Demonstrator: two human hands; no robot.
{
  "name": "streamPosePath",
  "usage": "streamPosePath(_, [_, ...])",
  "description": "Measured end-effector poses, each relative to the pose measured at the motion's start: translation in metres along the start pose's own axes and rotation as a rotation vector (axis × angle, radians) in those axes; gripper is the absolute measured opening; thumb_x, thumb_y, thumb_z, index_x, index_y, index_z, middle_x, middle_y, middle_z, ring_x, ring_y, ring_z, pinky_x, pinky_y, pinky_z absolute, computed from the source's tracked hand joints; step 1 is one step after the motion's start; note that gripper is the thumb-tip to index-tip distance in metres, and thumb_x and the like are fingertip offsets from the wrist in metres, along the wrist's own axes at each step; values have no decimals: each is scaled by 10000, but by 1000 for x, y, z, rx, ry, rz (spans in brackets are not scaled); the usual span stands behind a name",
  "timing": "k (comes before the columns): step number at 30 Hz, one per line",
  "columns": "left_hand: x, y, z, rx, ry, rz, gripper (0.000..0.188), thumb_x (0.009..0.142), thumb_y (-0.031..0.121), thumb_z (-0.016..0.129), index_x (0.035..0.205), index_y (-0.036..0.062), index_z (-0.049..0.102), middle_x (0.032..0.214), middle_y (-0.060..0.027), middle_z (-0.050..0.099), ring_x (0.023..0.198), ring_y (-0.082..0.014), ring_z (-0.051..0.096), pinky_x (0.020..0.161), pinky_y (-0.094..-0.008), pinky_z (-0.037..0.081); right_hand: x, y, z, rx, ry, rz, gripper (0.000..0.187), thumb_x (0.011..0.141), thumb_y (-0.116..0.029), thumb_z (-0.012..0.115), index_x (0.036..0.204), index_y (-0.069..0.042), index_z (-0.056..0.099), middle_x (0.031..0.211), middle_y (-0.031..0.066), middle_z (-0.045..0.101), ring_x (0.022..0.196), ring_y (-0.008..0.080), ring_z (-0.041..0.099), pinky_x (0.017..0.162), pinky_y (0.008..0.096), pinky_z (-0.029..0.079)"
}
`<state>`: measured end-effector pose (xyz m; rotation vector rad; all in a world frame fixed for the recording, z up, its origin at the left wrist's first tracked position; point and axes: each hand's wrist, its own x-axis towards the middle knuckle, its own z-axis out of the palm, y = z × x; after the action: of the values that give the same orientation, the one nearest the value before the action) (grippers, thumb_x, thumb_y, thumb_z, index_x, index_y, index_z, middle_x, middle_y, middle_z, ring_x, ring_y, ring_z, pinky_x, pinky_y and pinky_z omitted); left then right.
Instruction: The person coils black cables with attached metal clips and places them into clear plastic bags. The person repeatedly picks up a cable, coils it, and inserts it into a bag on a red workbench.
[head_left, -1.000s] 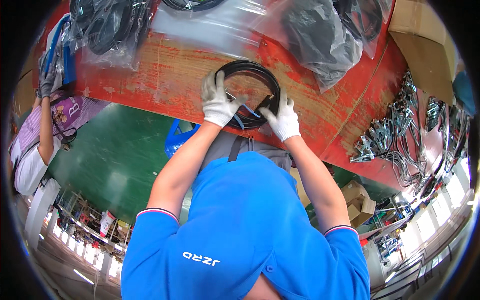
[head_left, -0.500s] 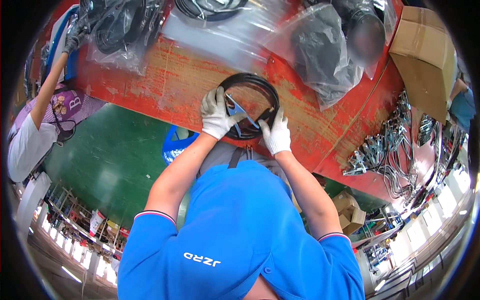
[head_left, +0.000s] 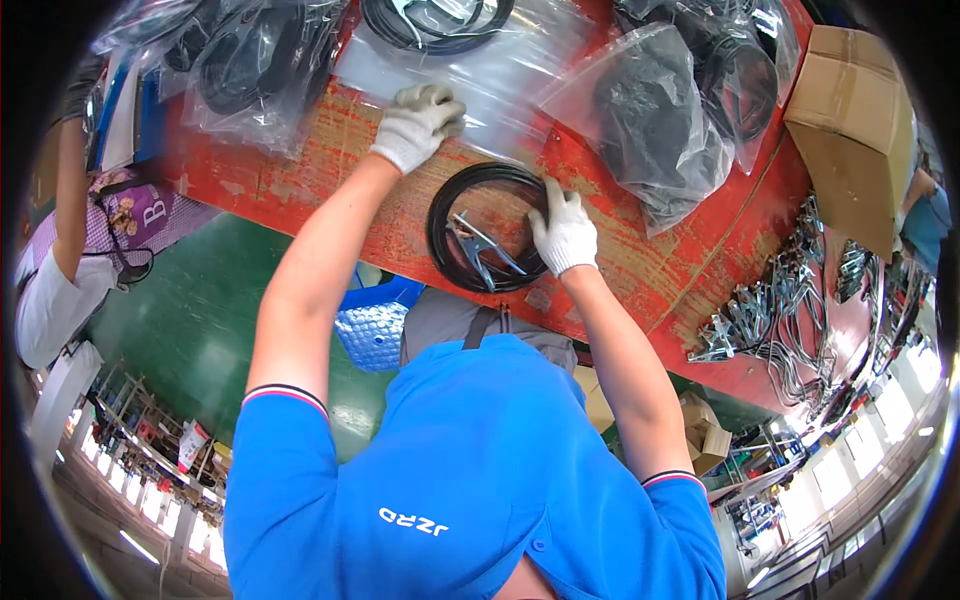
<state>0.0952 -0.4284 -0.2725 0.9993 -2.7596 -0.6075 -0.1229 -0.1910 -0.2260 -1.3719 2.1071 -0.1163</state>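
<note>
Gripping round coil [head_left: 439,232] — right hand [head_left: 566,232] | curled near plastic bags [head_left: 500,105] (hold unclear) — left hand [head_left: 420,128]

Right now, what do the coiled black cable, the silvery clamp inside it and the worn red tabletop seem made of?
Coiled black cable: probably rubber or plastic, smooth with some sheen. Silvery clamp: likely metal, given its bright glints. Worn red tabletop: apparently painted wood, as scuffed patches show brown streaks.
</note>
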Motion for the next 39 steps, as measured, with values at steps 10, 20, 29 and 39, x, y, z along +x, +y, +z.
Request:
streamPosePath(10, [30,12,2,-108,-229,-99,222,946,328,647,1011,158,773,1053,-79,717,1054,-325,660,970,-459,505,2,-19,-2,110,274,-96,551,859,-386,792,1302,-99,633,1132,212,661,1009,420,655,855,523,545])
streamPosePath(20, [36,50,-11,-225,-395,-348,338,934,418,651,1048,141,807,1094,-136,754,1047,-370,693,935,-474,534,64,-47,-48,-18,589,-394,622,733,-413,856,1289,-206,669,1202,141,630,1132,400,569,1012,570,424])
streamPosePath(29, [44,44,-9,-304,-529,-402,360,909,418,657,1068,137,816,1110,-151,768,1041,-364,719,946,-465,546,74,-22,-27,-202,330,-216,450,777,-307,815,1193,-174,705,1156,124,679,1105,364,621,944,540,471])
streamPosePath(39, [49,40,-8,-282,-566,-330,362,949,356,621,1136,89,779,1129,-184,755,1062,-392,705,951,-471,537,93,-30,-35,-138,104,-523,355,803,-363,801,1107,-199,718,1145,67,687,1089,315,627,955,494,492])
